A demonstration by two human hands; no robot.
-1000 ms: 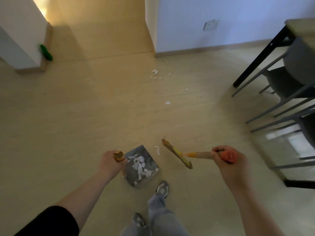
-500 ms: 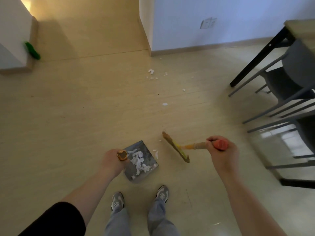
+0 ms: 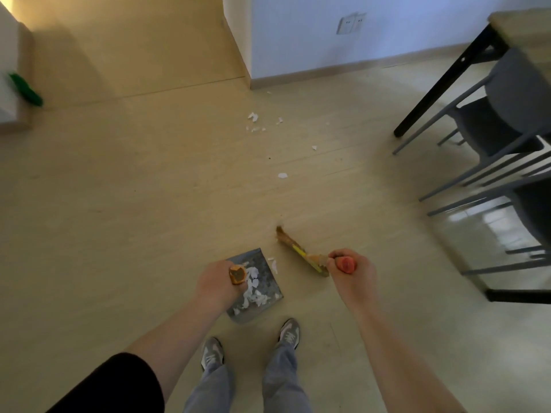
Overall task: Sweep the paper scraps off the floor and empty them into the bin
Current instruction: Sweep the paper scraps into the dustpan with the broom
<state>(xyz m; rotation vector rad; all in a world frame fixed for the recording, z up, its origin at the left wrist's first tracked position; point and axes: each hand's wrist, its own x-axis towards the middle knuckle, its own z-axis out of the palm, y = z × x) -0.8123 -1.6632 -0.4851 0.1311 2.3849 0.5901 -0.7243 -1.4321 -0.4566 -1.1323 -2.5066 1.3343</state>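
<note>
My left hand [image 3: 215, 284] grips the orange-tipped handle [image 3: 237, 274] of a grey dustpan [image 3: 262, 271] that sits on the floor just ahead of my feet, with several white paper scraps piled in it. My right hand [image 3: 353, 271] grips the red end of a broom handle [image 3: 346, 264]. The broom head [image 3: 293, 245] touches the floor to the right of the dustpan. Two small scraps [image 3: 273, 262] lie at the pan's lip. More paper scraps [image 3: 255, 122] are scattered farther off near the wall corner, with single pieces [image 3: 282, 175] between. No bin is in view.
A black-legged table [image 3: 447, 76] and grey chairs [image 3: 507, 123] stand at the right. A white wall corner [image 3: 247, 55] with a skirting board lies ahead. A green object [image 3: 25, 89] leans at a cabinet on the far left. My shoes [image 3: 288, 332] stand behind the dustpan.
I have stepped forward, both feet now side by side. The broom handle has drawn in toward the dustpan, and the far scraps look closer.
</note>
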